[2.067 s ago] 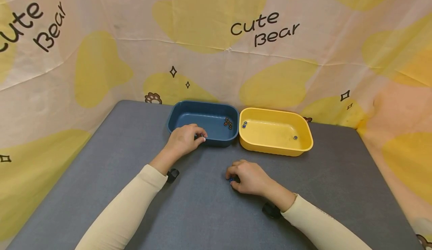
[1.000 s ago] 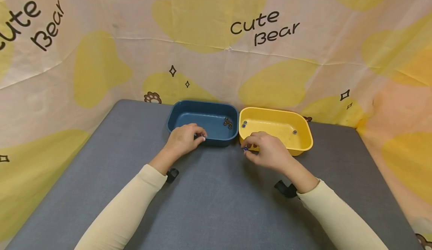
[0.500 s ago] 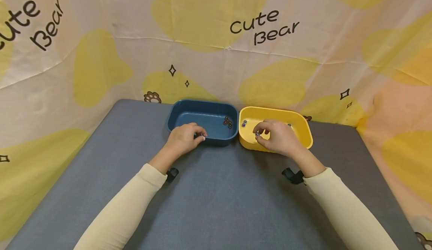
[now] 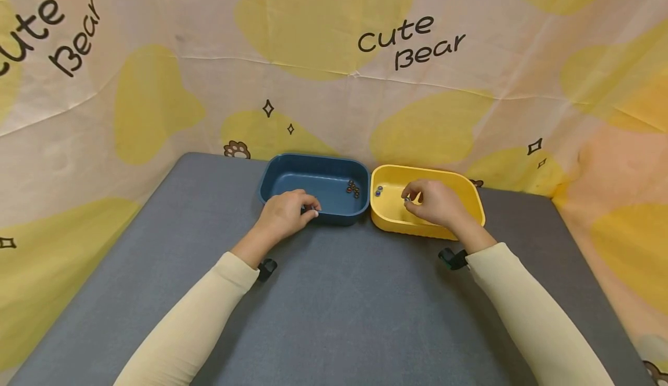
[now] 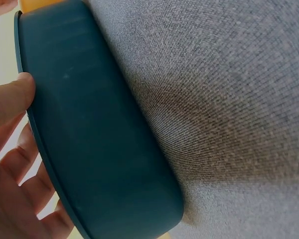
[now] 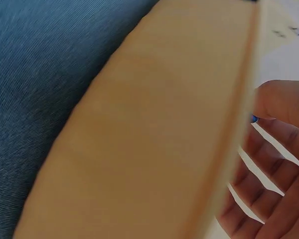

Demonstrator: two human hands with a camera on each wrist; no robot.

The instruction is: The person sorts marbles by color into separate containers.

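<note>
My left hand (image 4: 284, 215) grips the near rim of the blue bin (image 4: 292, 166). In the left wrist view its thumb (image 5: 12, 99) presses the outside of the rim, with the other fingers on the inner side. My right hand (image 4: 435, 200) is over the yellow bin (image 4: 407, 228), pinching a small blue marble (image 4: 407, 200) between thumb and forefinger. In the right wrist view the bin's wall covers part of the fingertips, and only a bit of the blue marble (image 6: 254, 119) shows. Two bluish marbles (image 4: 378, 191) lie at the yellow bin's left end.
Several brown marbles (image 4: 352, 189) lie together at the blue bin's right end. Both bins stand side by side at the back of the grey table (image 4: 334, 305), against a printed cloth (image 4: 313, 26). My right hand hides part of the yellow bin's floor.
My right hand has carried the blue marble from the table up over the yellow bin. A loose marble there shifted and is now hidden behind the hand. The left hand has stayed put.
</note>
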